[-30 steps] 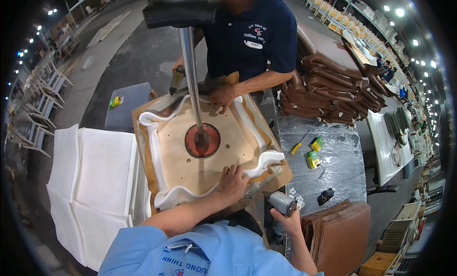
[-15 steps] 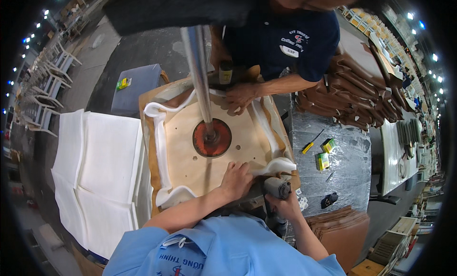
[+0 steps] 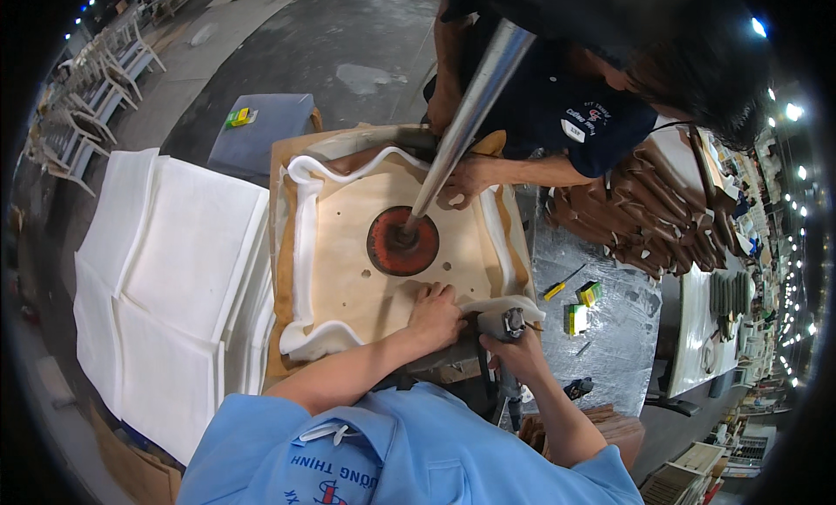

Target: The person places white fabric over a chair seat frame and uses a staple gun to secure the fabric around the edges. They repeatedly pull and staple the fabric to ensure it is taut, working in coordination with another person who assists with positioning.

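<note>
A wooden seat panel (image 3: 366, 244) lies under a round red press pad (image 3: 402, 241) on a metal rod (image 3: 470, 113). White foam and brown covering (image 3: 300, 235) fold up around its edges. My left hand (image 3: 433, 315) presses flat on the panel's near edge. My right hand (image 3: 515, 348) grips a grey staple gun (image 3: 510, 324) at the near right corner, against the foam. Across from me, another person's hand (image 3: 466, 179) holds the far edge of the panel.
A stack of white foam sheets (image 3: 165, 279) lies to the left. Brown leather pieces (image 3: 644, 218) are piled at the right. A yellow-handled screwdriver (image 3: 562, 283) and small yellow-green boxes (image 3: 582, 306) rest on the metal table. A grey stool (image 3: 261, 131) stands behind.
My right hand has brought the staple gun up from the table's side to the panel's near right corner. My head has leaned closer over the work.
</note>
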